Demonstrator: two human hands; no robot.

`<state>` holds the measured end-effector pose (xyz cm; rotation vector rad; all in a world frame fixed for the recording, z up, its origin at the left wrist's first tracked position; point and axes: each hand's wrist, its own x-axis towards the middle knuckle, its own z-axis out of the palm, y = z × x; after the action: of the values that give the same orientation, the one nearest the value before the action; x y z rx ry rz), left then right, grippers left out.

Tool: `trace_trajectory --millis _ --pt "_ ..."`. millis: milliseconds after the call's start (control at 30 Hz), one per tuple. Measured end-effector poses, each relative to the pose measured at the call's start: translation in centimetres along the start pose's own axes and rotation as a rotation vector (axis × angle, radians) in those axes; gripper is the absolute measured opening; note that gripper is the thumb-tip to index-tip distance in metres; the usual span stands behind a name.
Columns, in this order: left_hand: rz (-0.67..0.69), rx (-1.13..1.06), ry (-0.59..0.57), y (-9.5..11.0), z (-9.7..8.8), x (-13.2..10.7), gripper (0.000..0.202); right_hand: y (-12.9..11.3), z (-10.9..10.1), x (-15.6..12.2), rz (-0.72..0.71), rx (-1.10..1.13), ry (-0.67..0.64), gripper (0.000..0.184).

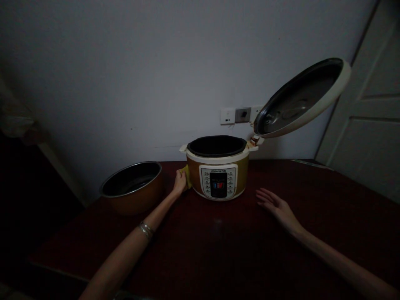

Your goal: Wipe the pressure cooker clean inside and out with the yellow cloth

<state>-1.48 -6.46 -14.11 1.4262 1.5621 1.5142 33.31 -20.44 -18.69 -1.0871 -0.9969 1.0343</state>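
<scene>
A gold and white electric pressure cooker (193, 175) stands on the dark red table, its lid (312, 112) swung up to the right on the hinge. My left hand (179, 182) is closed on a yellow cloth (188, 176) and presses it against the cooker's left side. To the right of the cooker, apart from it, my right hand (275, 205) hovers above or rests on the table with fingers stretched out and nothing in them; whether it touches the tabletop I cannot tell. Left of my left hand is a pot (137, 196) with a dark inside and an orange-brown outside.
The dark red table (215, 241) runs up to a pale wall (125, 83). Behind the cooker, wall sockets (228, 116) are set in the wall. A pale panelled door (371, 125) is at the far right. The raised lid reaches out over the table's right side.
</scene>
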Motion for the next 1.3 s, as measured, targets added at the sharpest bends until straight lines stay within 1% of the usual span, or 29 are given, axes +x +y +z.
trace_trajectory --millis 67,133,200,267,367,500,600,733,933,1033,1133,1300 --pt "-0.02 -0.036 -0.013 -0.4 0.4 0.1 0.017 0.7 0.3 2.2 -0.022 -0.026 -0.008 0.068" --pt "-0.037 -0.061 -0.024 -0.4 0.5 0.2 0.02 1.2 1.1 4.2 -0.029 -0.018 -0.007 0.076" --pt "-0.042 -0.073 -0.039 -0.3 0.4 0.2 0.021 1.5 2.1 5.6 -0.049 0.004 -0.009 0.082" --pt "-0.042 -0.078 -0.049 -0.1 0.3 0.1 0.021 1.8 2.9 6.3 -0.075 0.019 -0.024 0.085" --pt "-0.052 -0.087 -0.057 0.0 0.4 -0.6 0.021 2.2 3.3 6.5 -0.089 0.014 -0.067 0.089" --pt "-0.077 -0.089 -0.051 0.0 0.6 -2.1 0.017 2.4 3.0 6.3 -0.096 0.0 -0.082 0.092" --pt "-0.095 -0.085 -0.043 0.0 0.6 -3.7 0.012 2.4 3.0 6.3 -0.113 -0.019 -0.091 0.089" --pt "-0.112 -0.101 -0.049 0.3 0.4 -6.3 0.012 2.2 3.0 6.2 -0.123 -0.039 -0.093 0.087" --pt "-0.152 -0.271 -0.052 1.5 0.9 -11.5 0.013 1.9 3.2 5.9 -0.104 -0.034 -0.074 0.087" --pt "-0.189 -0.354 -0.075 2.2 1.3 -13.7 0.015 1.9 3.3 5.9 -0.096 -0.031 -0.077 0.089" --pt "-0.229 -0.401 -0.082 2.9 1.7 -15.1 0.018 1.9 3.2 6.0 -0.095 -0.028 -0.08 0.089" --pt "-0.288 -0.403 -0.063 3.8 2.3 -16.5 0.025 2.0 3.1 6.1 -0.108 -0.036 -0.08 0.086"
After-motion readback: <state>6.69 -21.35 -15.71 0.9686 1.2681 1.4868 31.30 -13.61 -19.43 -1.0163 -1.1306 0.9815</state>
